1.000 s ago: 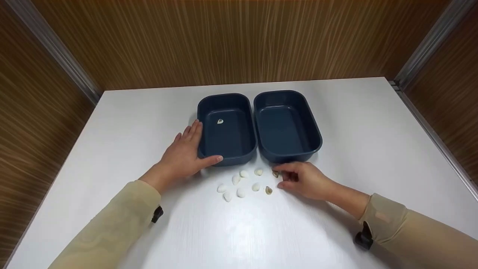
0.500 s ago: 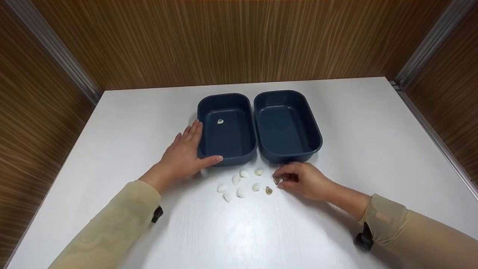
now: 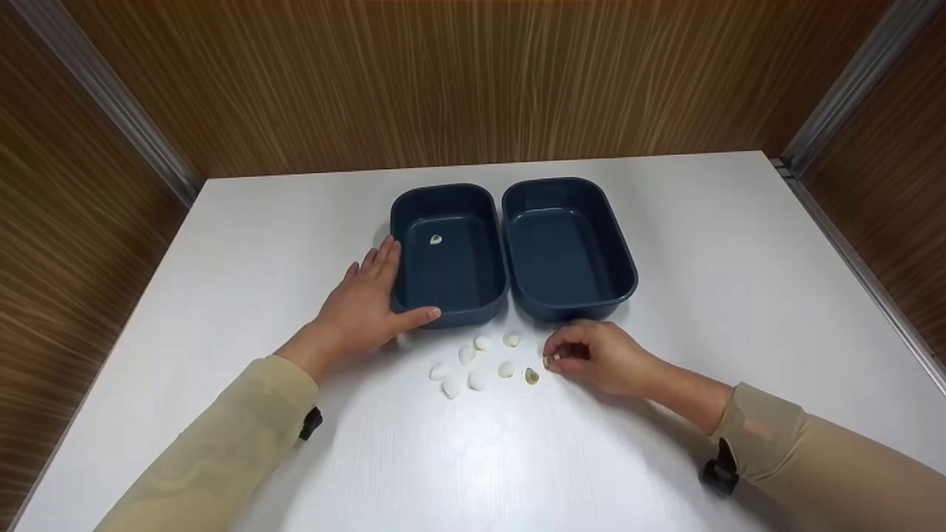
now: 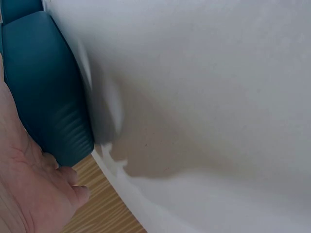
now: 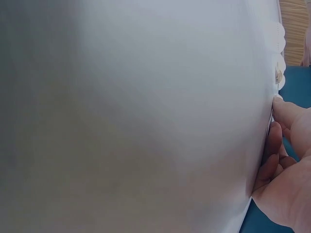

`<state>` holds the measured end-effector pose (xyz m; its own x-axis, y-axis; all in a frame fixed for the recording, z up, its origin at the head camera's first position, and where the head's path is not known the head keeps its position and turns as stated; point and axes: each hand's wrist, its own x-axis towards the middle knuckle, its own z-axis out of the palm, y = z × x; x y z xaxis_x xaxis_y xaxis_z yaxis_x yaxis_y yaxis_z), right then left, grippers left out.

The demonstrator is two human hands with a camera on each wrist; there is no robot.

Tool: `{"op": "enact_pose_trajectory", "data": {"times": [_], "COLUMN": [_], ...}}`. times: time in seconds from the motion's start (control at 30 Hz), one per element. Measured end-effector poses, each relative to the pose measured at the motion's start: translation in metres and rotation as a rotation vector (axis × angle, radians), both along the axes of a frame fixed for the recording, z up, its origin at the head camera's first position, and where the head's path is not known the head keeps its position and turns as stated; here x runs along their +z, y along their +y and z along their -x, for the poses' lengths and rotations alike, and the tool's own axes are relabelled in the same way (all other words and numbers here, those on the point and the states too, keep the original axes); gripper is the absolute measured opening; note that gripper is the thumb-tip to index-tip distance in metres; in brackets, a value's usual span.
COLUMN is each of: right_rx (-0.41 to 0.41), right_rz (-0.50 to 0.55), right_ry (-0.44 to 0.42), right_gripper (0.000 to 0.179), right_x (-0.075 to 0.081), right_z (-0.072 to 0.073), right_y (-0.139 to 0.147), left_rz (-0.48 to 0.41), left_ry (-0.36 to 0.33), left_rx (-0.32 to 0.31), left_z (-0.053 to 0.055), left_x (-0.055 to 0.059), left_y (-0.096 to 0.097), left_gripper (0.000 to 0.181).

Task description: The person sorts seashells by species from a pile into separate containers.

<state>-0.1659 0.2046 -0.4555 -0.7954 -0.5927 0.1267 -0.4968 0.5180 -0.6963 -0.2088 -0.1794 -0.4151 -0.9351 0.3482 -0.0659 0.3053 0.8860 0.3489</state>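
Observation:
My right hand (image 3: 610, 358) pinches a small brown seashell (image 3: 548, 362) between thumb and index finger, low over the white table or touching it. Beside it lies another brown seashell (image 3: 531, 376), and several white seashells (image 3: 476, 380) are scattered to the left. My left hand (image 3: 358, 307) rests with extended fingers against the left side and near corner of the left dark blue bin (image 3: 451, 284). One pale shell with a dark mark (image 3: 435, 239) lies inside that bin. In the right wrist view, the right hand (image 5: 286, 184) partly hides what it holds.
A second dark blue bin (image 3: 558, 255) stands close beside the first, with no shell visible in it. Wood-grain panels (image 3: 473, 81) enclose the white table (image 3: 709, 281) at the back and both sides.
The brown shell has been drawn slightly toward me, from under the index fingertip into a pinch between finger and thumb. My left hand and both bins have stayed put.

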Motion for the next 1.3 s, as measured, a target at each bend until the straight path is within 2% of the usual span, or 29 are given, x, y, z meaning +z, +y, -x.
{"op": "enact_pose_trajectory", "data": {"times": [0.17, 0.63, 0.87, 1.03, 1.2, 1.3], "right_rx": [0.001, -0.035, -0.002, 0.045, 0.097, 0.112], "right_rz": [0.004, 0.028, 0.054, 0.051, 0.076, 0.121], "right_ry": [0.009, -0.045, -0.030, -0.001, 0.123, 0.170], "right_gripper": [0.018, 0.007, 0.009, 0.011, 0.013, 0.011], "right_x": [-0.001, 0.001, 0.005, 0.017, 0.039, 0.053], "right_z": [0.001, 0.001, 0.001, -0.001, 0.002, 0.006], "right_y": [0.001, 0.001, 0.002, 0.000, -0.008, -0.016], "left_rz": [0.004, 0.009, 0.019, 0.012, 0.010, 0.010], "left_ry": [-0.002, -0.016, -0.016, -0.011, -0.009, -0.010], "left_rx": [0.000, 0.006, 0.011, 0.000, -0.006, -0.005], "left_z": [0.001, 0.001, 0.000, 0.001, 0.001, 0.001], "left_x": [0.000, 0.001, 0.001, 0.001, 0.000, 0.000], "left_y": [-0.001, -0.001, -0.002, -0.001, -0.001, 0.000], "left_gripper": [0.129, 0.130, 0.131, 0.131, 0.130, 0.130]}}
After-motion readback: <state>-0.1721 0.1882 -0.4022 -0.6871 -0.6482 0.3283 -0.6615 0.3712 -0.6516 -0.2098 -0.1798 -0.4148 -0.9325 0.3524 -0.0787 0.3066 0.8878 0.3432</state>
